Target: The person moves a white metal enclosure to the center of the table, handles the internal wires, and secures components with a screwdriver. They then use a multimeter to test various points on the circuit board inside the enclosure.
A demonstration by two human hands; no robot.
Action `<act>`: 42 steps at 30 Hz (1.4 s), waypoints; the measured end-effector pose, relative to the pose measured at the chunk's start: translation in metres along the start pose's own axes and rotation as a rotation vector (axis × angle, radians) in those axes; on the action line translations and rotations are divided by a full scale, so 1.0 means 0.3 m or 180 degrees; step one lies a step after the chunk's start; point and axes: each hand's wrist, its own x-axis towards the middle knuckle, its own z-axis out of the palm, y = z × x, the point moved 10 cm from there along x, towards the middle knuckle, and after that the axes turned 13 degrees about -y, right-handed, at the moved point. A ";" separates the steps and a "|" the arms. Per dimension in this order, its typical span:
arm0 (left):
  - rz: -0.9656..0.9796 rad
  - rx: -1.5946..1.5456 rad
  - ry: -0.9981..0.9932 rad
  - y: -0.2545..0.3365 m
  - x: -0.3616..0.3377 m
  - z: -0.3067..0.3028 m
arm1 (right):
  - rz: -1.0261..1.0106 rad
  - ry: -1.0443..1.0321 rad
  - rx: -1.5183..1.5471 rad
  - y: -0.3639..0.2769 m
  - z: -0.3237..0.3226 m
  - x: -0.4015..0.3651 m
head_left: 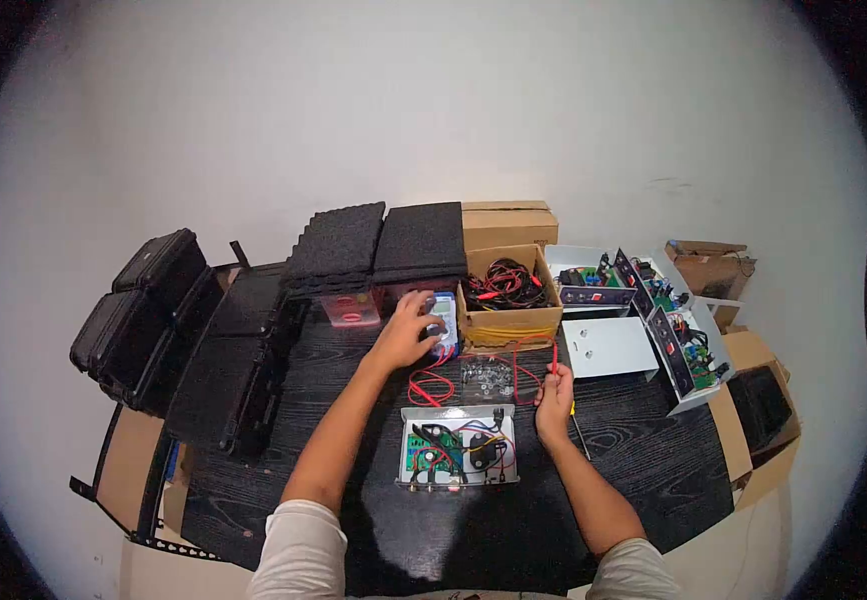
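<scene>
The cardboard box (509, 322) at the far side of the desk (643, 450) holds tangled red and black leads. The near open metal case (405, 448) holds a green board and wires. The blue-edged multimeter (443, 318) lies left of the box, with the left hand (408, 335) curled over its dial. The right hand (554, 388) pinches a red probe (554, 355) just right of the case.
</scene>
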 end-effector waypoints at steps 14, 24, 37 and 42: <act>0.0044 0.0264 -0.0552 -0.076 0.100 0.074 | 0.0001 -0.0144 0.0061 -0.004 0.021 0.005; 0.0115 0.0758 -0.0646 -0.052 0.109 0.081 | -0.0078 -0.0147 -0.0083 0.021 0.019 0.005; 0.0285 0.0978 -0.0491 -0.011 0.097 0.078 | -0.0069 -0.0046 0.0064 0.009 0.012 0.001; -0.0871 0.0597 -0.0163 0.016 -0.008 0.008 | -0.0094 0.0025 0.0300 0.020 -0.007 0.008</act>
